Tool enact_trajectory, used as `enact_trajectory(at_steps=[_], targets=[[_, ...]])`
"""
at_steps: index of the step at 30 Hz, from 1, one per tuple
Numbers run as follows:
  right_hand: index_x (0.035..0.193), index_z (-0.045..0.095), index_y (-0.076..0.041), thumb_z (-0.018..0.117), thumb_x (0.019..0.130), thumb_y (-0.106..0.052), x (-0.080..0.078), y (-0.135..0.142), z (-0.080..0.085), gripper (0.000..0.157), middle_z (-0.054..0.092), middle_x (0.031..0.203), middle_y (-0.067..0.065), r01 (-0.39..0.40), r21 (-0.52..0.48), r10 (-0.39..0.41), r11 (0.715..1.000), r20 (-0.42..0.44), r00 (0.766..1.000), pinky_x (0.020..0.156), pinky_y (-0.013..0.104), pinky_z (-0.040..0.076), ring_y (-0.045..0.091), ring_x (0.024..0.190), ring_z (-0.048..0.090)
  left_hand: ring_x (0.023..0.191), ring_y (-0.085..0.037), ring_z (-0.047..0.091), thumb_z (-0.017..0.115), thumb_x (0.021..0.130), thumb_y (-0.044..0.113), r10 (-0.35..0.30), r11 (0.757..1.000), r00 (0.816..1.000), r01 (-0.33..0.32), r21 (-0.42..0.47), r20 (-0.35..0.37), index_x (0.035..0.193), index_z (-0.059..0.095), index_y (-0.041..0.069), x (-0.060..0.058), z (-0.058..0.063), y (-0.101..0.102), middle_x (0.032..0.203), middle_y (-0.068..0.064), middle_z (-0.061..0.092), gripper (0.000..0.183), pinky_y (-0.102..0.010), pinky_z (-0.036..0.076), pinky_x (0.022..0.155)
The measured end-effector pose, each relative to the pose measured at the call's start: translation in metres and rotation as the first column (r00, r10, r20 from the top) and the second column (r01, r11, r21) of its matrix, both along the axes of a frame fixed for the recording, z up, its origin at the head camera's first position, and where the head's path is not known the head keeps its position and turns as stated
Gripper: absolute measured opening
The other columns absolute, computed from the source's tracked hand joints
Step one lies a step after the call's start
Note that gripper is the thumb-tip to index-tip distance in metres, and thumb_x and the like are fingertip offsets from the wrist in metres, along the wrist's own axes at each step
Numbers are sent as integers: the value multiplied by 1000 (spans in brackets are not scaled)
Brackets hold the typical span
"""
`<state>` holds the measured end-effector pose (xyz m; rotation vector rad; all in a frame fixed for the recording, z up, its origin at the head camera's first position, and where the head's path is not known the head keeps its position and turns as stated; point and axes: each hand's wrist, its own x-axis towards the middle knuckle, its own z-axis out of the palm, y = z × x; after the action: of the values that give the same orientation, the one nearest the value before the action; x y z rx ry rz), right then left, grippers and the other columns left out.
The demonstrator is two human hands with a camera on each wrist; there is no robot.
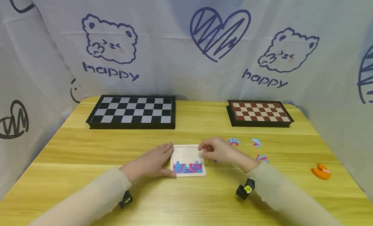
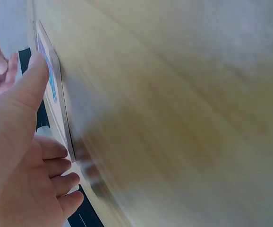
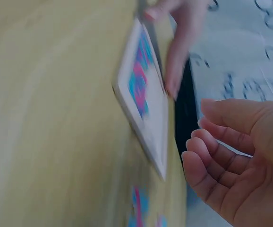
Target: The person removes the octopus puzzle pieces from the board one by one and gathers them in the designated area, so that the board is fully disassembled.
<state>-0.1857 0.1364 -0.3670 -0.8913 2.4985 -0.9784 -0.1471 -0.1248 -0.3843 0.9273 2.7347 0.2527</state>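
Note:
A white puzzle tray (image 1: 186, 154) sits in the middle of the table, with joined pink, blue and purple jigsaw pieces (image 1: 187, 168) filling its near part. My left hand (image 1: 153, 161) rests along the tray's left side, fingertips at the far left corner and thumb at the near left one. Over the right edge hovers my right hand (image 1: 217, 150). In the right wrist view, the fingers (image 3: 202, 175) of that hand are loosely bent and hold nothing. Beyond it lie loose jigsaw pieces (image 1: 233, 141), one of them partly hidden under the hand.
Two more loose pieces, one farther back (image 1: 256, 142) and one nearer (image 1: 262, 158), lie to the right. At the back stand a black-and-white chessboard (image 1: 131, 110) and a smaller brown one (image 1: 259, 112). An orange ring-shaped object (image 1: 321, 171) lies at the right.

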Motion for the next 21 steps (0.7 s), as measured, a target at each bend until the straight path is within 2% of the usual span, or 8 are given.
enact_trajectory(at_steps=[4, 9, 16, 21], targets=[[100, 64, -6, 67, 85, -11, 5, -27, -6, 16, 55, 73, -6, -63, 50, 63, 997, 17, 998, 57, 23, 44, 10, 64, 49, 133, -36, 21, 59, 80, 59, 1, 1000, 1000, -1, -8, 5, 140, 30, -8, 0, -1, 0, 147, -21, 21, 94, -44, 20, 108], [101, 62, -4, 69, 83, -8, 9, -50, -12, 20, 55, 72, -6, -135, 65, 134, 989, 19, 991, 57, 21, 44, 7, 62, 49, 133, -37, 22, 60, 80, 57, -12, 1000, 1000, 12, -7, -7, 138, 31, -10, 0, -2, 0, 146, -24, 22, 94, -45, 20, 108], [100, 64, -2, 69, 83, -9, 9, -67, -18, 19, 53, 70, -5, -121, 153, 125, 981, -17, 992, 57, 21, 41, 7, 61, 46, 133, -37, 22, 60, 80, 57, -23, 999, 1000, 23, -24, -5, 137, 31, -11, -1, -2, 0, 145, -25, 23, 93, -44, 20, 108], [106, 68, 0, 69, 82, -11, 10, -70, -20, 26, 50, 69, -4, -138, 215, 161, 967, -94, 982, 57, 20, 39, 8, 62, 44, 133, -36, 22, 59, 80, 57, -28, 999, 1000, 28, -33, -8, 138, 30, -10, -1, -3, 0, 146, -24, 22, 93, -44, 20, 109]])
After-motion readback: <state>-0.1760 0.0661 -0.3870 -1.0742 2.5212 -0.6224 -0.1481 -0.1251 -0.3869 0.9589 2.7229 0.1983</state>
